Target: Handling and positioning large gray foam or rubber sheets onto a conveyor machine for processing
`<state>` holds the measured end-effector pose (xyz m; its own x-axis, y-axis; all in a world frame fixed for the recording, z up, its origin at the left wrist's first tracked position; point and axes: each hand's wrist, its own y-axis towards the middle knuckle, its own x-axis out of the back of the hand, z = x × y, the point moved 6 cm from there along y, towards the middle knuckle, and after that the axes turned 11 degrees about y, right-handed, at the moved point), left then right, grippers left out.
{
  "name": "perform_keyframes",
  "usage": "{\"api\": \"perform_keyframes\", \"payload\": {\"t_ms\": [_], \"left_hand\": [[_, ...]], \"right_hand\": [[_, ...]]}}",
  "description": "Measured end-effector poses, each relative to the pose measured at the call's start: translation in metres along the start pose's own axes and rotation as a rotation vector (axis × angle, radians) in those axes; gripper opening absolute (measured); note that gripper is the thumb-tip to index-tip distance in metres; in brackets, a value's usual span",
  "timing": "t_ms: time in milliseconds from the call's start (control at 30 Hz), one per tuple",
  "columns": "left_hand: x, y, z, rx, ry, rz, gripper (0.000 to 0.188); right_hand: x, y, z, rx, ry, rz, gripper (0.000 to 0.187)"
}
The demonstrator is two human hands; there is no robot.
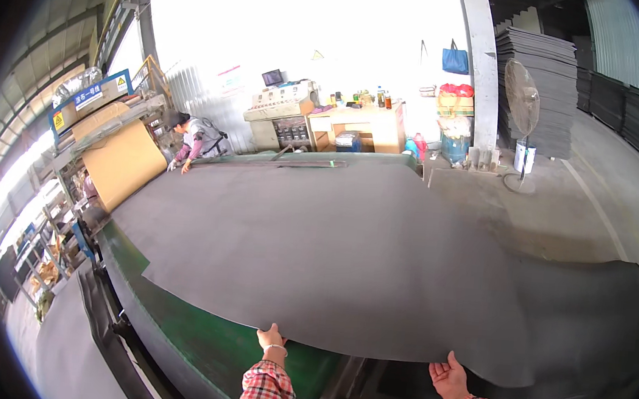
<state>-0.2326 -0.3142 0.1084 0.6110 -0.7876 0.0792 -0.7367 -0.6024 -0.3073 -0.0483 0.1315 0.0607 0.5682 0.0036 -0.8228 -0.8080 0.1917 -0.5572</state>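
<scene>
A large dark grey sheet (315, 252), smooth and flexible, spreads across a green-topped conveyor table (201, 333) in front of me. My left hand (272, 338) grips the near edge of the sheet, its thumb on top and the other fingers mostly hidden beneath. Farther right along that edge, my right hand (449, 376) holds the sheet too, palm turned up, thumb over the rim and fingertips at its underside. The sheet's right end hangs past the table over another dark sheet (583, 314).
A co-worker (199, 139) leans over the sheet's far left end, beside a machine with a tan sheet (121, 163). Behind stand a control console (278, 108) and a wooden desk (364, 124). At right are a standing fan (522, 103) and stacked grey sheets (538, 89).
</scene>
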Motion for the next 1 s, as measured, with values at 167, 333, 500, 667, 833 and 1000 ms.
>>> {"api": "perform_keyframes", "payload": {"t_ms": [167, 333, 500, 667, 833, 1000], "left_hand": [[-0.052, -0.138, 0.002, 0.023, -0.173, 0.288, 0.038], [-0.045, -0.127, 0.02, 0.191, -0.141, 0.341, 0.031], [-0.023, -0.078, 0.009, 0.112, -0.089, 0.219, 0.028], [0.02, -0.011, -0.005, -0.001, 0.031, 0.018, 0.036], [0.048, -0.041, -0.08, -0.558, 0.666, -0.617, 0.067], [-0.013, -0.108, -0.056, -0.939, 1.472, -0.054, 0.059]], "right_hand": [[-0.031, -0.032, -0.035, -0.015, -0.1, 0.117, 0.021], [0.027, 0.001, -0.005, -0.152, 0.303, 0.253, 0.024], [-0.004, -0.035, -0.025, -0.05, 0.18, -0.142, 0.029], [0.046, -0.002, -0.014, -0.144, 0.363, -0.003, 0.028], [0.049, -0.017, -0.085, -0.384, -0.095, -0.055, 0.036], [0.036, -0.022, -0.133, -0.586, -0.28, -0.1, 0.04]]}}
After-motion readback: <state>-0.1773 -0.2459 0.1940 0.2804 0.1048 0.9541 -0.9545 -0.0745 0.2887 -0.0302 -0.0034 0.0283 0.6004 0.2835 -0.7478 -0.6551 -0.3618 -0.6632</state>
